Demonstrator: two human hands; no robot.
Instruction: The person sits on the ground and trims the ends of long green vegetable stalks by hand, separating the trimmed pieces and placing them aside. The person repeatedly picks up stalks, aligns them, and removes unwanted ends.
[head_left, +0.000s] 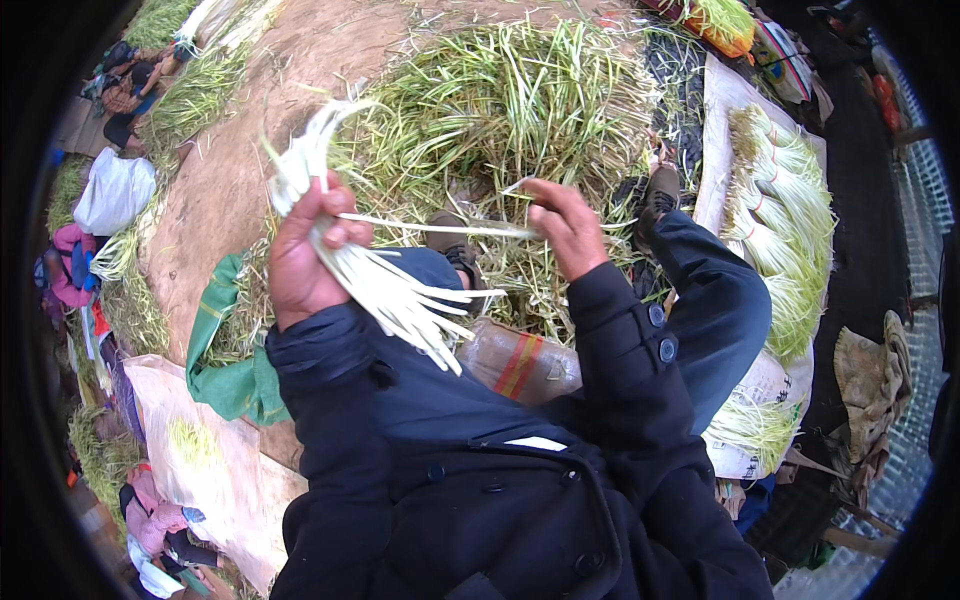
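Note:
My left hand (311, 244) is closed around a bunch of pale leafy stalks (397, 300), their curled ends above the fist and the straight white ends hanging down over my lap. A single long stalk (442, 226) runs from that fist across to my right hand (566, 229), whose curled fingers are at its other end; the fingertips are slightly blurred. Before me, beyond my shoes, lies a big heap of green stalks and leaves (517, 105). Loose trimmings lie about my feet.
Bundles of stalks (780, 225) tied with red bands rest on a pale sheet (716, 150) at right. A taped brown package (517, 360) is between my legs. A green sack (225, 375) and a pale sheet (165, 375) lie at left. Several people sit along the far left.

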